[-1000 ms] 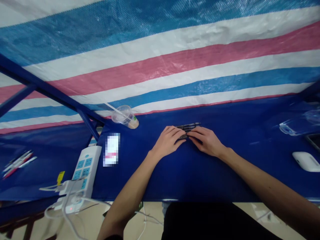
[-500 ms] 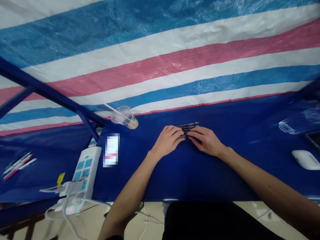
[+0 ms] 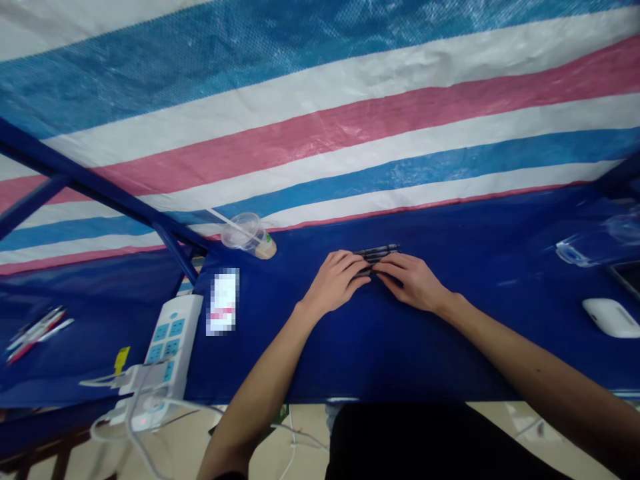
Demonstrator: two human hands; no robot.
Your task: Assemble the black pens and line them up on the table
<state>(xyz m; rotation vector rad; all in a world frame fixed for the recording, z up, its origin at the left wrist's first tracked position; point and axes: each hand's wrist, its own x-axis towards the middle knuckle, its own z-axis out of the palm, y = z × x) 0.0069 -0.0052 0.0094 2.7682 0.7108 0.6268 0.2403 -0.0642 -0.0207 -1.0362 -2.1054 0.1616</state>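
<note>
1. Blue-covered table (image 3: 400, 353): bears the items below.
2. Left hand (image 3: 335, 282), right hand (image 3: 413, 283): both curled closed on the pens, fingertips meeting, equally near.
3. Dark pens (image 3: 377, 251): small bundle between the hands, long axis crosswise, protruding forward of the fingers.

**Stripes Above, Deep Blue Below**

We logged a woven tarp (image 3: 320, 133) banded in blue, white and pink, its blue showing a fine mottled weave. Beneath it we noted a deep blue table cover (image 3: 430, 353). The black pens (image 3: 377, 251) lay dark against it. The power strip (image 3: 167, 340) was white with teal panels; a yellow tag (image 3: 121, 360) stood out beside it.
</note>
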